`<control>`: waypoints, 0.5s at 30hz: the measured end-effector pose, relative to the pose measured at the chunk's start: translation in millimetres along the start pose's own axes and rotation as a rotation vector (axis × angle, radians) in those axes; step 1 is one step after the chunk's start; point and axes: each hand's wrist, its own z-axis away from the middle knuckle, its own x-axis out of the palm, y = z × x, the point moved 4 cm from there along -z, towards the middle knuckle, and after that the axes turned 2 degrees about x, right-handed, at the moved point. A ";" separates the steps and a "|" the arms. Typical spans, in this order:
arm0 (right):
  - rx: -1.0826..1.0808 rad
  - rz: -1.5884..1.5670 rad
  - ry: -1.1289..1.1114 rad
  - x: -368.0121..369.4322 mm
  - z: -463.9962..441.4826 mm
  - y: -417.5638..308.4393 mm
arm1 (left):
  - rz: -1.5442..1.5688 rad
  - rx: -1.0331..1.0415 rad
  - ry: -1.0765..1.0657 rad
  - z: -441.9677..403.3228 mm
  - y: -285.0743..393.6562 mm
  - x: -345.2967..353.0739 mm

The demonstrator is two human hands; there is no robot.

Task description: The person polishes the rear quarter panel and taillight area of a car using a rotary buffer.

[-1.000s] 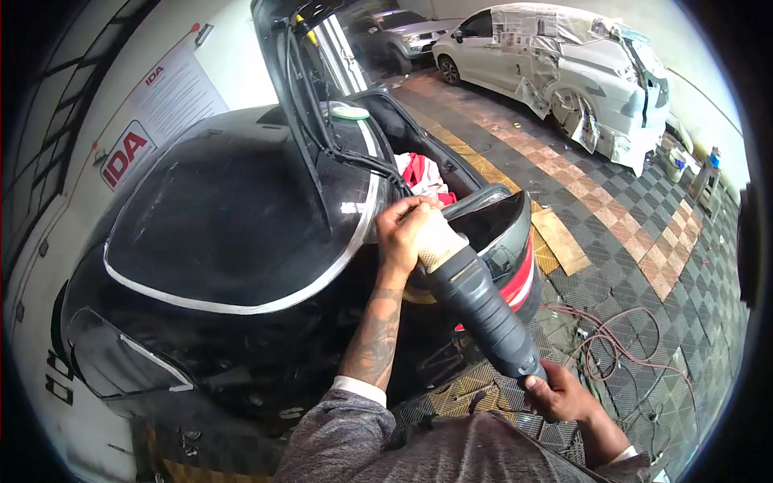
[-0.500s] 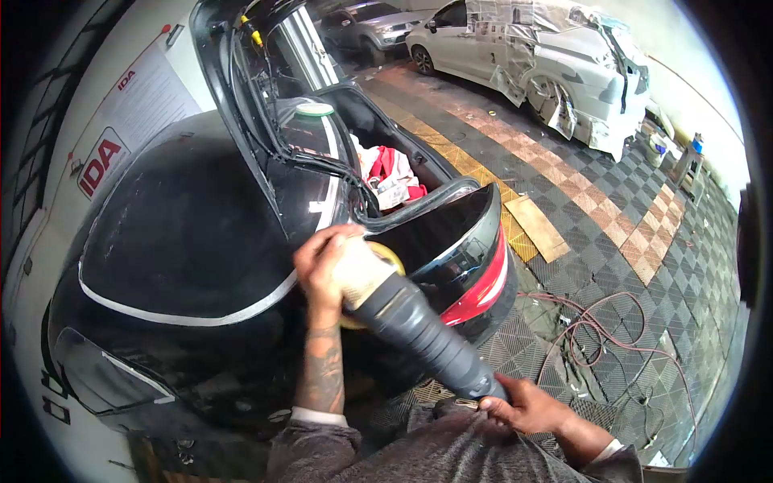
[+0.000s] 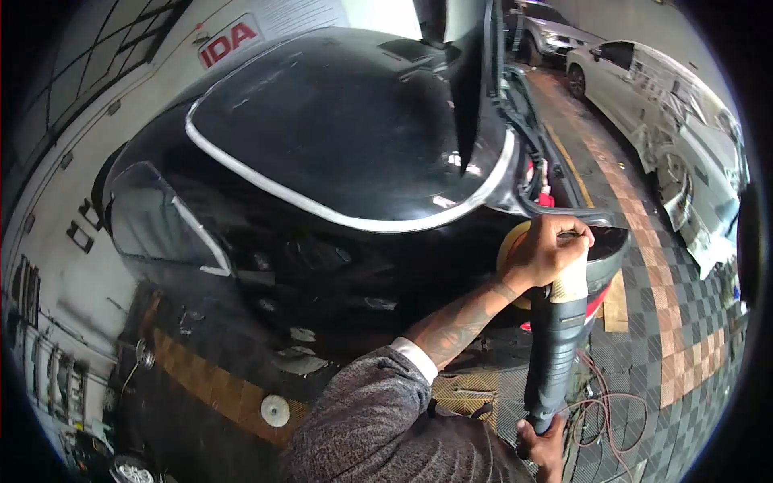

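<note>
I hold a polisher (image 3: 555, 346), long and black with a pale head, in both hands. My left hand (image 3: 551, 251) is wrapped over its head, and my right hand (image 3: 546, 444) grips the rear end of its body. The yellow pad (image 3: 512, 245), partly hidden behind my left hand and wrist, is at the rear side of a black car (image 3: 378, 278), close to the tail light (image 3: 597, 303). Whether the pad touches the paint I cannot tell. A whitish strip (image 3: 322, 211) curves along the edge of the car's rear glass.
The car's trunk lid (image 3: 481, 88) stands raised. A reddish hose (image 3: 616, 402) lies coiled on the tiled floor to the right. A white car (image 3: 644, 105) partly covered in paper stands beyond. A round white pad (image 3: 275, 410) lies on the floor at lower left.
My view has swung left, showing more of the car's side. The polisher, held in both hands, has turned more upright, its pad still beside the car's rear corner.
</note>
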 end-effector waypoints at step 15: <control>-0.171 0.118 -0.030 223.1 9.7 44.1 | -0.215 0.271 -0.066 147.6 117.9 -181.3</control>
